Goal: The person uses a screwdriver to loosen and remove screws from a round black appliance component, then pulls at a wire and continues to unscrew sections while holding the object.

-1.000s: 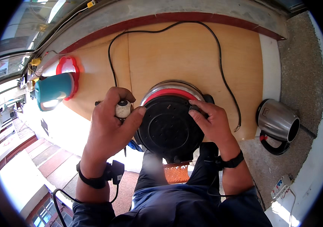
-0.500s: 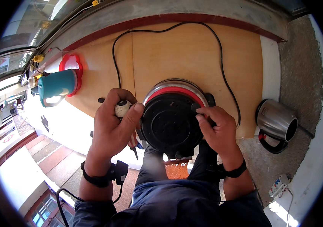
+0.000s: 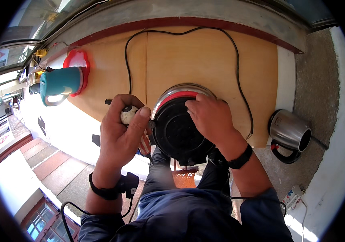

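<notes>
Black round base (image 3: 176,129) with red-and-silver rim (image 3: 182,94): dark face to camera, at near edge of table (image 3: 196,56), above the person's knees. Right hand (image 3: 212,119) covers its 1–2 o'clock edge. Black cord (image 3: 237,60) loops past 12; teal jug (image 3: 61,84) and red tray (image 3: 84,58) at 10; steel kettle (image 3: 287,130) at 3; power strip (image 3: 291,197) at 4; orange basket (image 3: 185,179) at 6. Base lies 3 o'clock of left hand (image 3: 118,133), close; 8 o'clock of right hand. Left hand grips tool with whitish ball end (image 3: 128,115); striped handle (image 3: 144,144) shows below, same piece unclear. Right fingers curled, can't tell if pinching anything. Basket partly hidden.
</notes>
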{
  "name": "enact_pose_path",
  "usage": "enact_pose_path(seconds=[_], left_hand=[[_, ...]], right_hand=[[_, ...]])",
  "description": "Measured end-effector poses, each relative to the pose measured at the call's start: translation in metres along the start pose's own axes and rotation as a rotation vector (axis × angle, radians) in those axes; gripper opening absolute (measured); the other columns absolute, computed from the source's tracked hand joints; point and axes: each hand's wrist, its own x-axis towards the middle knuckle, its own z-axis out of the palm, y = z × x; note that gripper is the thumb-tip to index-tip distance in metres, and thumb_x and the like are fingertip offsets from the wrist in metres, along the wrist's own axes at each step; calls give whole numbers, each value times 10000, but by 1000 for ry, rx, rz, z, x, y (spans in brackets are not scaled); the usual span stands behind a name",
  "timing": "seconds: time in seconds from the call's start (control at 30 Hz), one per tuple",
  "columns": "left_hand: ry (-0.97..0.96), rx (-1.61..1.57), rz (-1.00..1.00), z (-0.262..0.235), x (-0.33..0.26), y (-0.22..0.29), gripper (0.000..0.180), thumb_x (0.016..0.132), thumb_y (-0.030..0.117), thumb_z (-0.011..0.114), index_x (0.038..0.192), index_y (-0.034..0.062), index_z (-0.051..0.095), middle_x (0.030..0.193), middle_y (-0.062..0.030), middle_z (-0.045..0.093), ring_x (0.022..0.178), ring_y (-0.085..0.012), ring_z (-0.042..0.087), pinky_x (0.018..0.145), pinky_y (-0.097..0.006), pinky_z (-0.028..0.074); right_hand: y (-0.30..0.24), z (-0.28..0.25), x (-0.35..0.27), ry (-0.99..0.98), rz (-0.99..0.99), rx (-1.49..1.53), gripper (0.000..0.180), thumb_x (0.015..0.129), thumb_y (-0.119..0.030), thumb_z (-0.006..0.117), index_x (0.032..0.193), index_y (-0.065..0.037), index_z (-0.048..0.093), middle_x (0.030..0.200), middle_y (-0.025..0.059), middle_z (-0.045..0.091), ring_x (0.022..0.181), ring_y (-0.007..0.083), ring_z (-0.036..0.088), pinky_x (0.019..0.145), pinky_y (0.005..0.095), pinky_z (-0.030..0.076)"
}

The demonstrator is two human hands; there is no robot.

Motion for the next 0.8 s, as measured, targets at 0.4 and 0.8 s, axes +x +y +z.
enact_pose_path(seconds=[0.4,0.8], left_hand=[[263,-237,146,-8,1,-3,249,1109,274,441,1160,31,454,885,-124,654,798,-221,716,710,-324,584],[375,-587,201,6,8,3,314,1125,343,366,1174,53,475,979,-150,672,872,-294,745,731,-399,623]], right_hand=[[7,-27,-18,-44,304,1017,72,916,-72,699,983,-49,704,864,59,699,735,141,675,634,275,523],[5,-40,-53,-241,590,1641,112,974,-20,636,1082,-13,661,945,74,729,767,122,697,641,223,520]])
